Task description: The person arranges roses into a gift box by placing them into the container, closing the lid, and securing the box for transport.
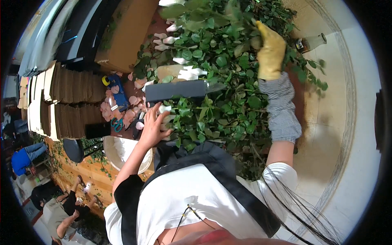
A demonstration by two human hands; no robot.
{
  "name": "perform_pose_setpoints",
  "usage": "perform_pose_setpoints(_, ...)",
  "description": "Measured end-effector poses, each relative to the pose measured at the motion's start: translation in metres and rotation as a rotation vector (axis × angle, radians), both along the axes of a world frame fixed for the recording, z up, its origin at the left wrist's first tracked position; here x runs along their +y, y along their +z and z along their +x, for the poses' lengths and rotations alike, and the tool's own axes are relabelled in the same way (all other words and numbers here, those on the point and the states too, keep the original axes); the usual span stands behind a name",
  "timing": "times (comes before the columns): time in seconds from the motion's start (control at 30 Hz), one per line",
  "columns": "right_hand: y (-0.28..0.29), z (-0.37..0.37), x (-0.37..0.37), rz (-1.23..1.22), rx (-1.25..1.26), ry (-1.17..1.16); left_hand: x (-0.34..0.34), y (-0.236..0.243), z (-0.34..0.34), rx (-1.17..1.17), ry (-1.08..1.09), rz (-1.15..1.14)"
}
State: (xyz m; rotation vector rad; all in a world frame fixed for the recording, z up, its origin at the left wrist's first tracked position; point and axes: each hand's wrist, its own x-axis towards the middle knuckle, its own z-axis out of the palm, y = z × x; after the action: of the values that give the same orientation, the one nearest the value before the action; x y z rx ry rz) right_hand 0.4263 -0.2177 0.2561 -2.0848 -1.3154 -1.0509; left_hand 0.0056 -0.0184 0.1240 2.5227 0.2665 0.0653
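Observation:
A thick heap of leafy green rose stems (222, 61) covers the table, with white-wrapped flower heads (192, 72) along its left side. My bare left hand (153, 128) is at the near left of the heap, its fingers spread against white-wrapped heads (166, 109). My right hand (270, 51), in a yellow glove with a grey checked sleeve above it, is at the far right over the stems. It is closed around a leafy rose stem (241, 28) whose leaves are blurred; the grip itself is partly hidden. Between the hands lies a long dark box (175, 90) on the greenery.
Pink petals (132, 100), a blue tool (119, 98) and teal scissors (117, 124) lie left of the box. Stacked cardboard (77, 85) stands farther left, above a white basket (122, 153). A glass bottle (311, 43) lies at the right. Other people (61, 212) sit at lower left.

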Motion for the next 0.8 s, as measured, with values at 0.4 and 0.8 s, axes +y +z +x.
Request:
perform_pose_setpoints(0.4, -0.105, -0.203, -0.098, -0.802, 0.890, -0.112, 0.007, -0.011, -0.001, -0.138, -0.019, -0.062)
perform_pose_setpoints(0.8, -0.166, -0.211, -0.075, -0.752, 0.813, -0.115, 0.007, -0.035, -0.008, -0.272, -0.036, -0.061)
